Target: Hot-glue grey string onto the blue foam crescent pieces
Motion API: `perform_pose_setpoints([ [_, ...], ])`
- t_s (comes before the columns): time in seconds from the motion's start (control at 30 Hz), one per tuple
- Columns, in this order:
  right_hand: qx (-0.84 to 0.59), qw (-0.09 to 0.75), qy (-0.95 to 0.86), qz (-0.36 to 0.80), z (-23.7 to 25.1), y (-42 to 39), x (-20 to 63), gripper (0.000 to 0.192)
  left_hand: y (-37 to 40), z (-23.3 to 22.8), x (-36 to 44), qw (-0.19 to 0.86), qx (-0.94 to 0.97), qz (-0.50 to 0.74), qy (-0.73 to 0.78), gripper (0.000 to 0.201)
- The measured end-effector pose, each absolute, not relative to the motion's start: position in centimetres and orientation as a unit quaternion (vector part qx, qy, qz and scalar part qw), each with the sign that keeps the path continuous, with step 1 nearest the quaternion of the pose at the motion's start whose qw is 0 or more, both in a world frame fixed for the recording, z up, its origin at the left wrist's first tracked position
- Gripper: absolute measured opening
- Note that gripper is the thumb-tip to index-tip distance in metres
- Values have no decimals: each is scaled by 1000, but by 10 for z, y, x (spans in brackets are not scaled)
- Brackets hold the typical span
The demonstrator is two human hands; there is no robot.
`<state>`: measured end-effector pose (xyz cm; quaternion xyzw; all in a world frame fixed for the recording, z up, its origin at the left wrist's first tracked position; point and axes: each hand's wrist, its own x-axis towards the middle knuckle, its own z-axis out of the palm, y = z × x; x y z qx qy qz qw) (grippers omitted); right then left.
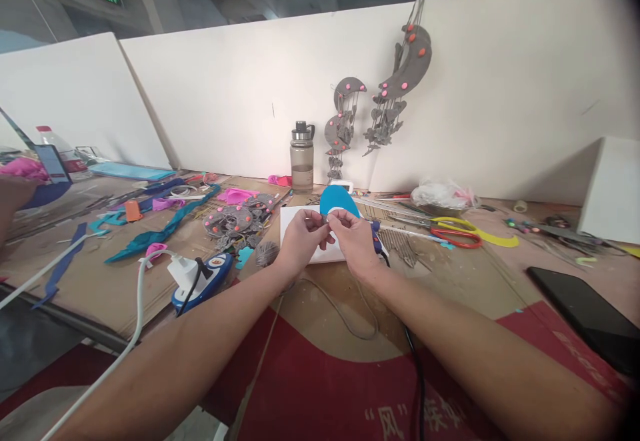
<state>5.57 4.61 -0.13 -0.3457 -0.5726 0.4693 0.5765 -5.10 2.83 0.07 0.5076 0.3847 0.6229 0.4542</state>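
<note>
**Both hands pinch a small piece at a blue felt crescent**

At the far left edge of the worktable lie teal felt strips and a white power adapter, its cable running off the near edge. Just right of them sit a blue hot-glue gun and a pile of grey felt cut-outs with pink dots.

Near the table's middle, the left hand is closed, thumb and forefinger pinched on something small that is mostly hidden between the two hands; it looks like a thin grey cord or a tiny trim piece, but I cannot tell which. The right hand meets it fingertip to fingertip, also pinched shut on the same small item. Both hover just above a white sheet, and the blue felt crescent stands right behind the fingertips, touching or nearly so. A grey cord loops on the table under the wrists.

The step in hand seems to be fitting or threading a small piece at the crescent; the next move likely calls for fine, steady fingertip control.

Further right lie red-handled scissors and, near the right edge, a black phone.
</note>
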Motion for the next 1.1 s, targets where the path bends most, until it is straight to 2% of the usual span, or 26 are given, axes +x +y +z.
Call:
perform_pose_setpoints([
  [0.2,-385,561,-654,331,1,37,59,19,25,3,-52,433,516,588,448,29],
  [0.3,-387,563,-673,283,0,34,59,14,24,4,-54,446,503,590,447,28],
  [0.4,-384,573,-667,282,-2,35,60,8,25,4,-56,469,481,599,436,27],
  [0.63,-386,579,-649,308,-10,47,61,13,29,5,-58,470,454,626,424,29],
  [0.77,-385,571,-646,330,-12,49,62,14,29,6,-59,518,429,618,407,29],
  [1.1,-414,548,-657,312,-6,46,64,13,28,7,-58,534,411,626,391,25],
])
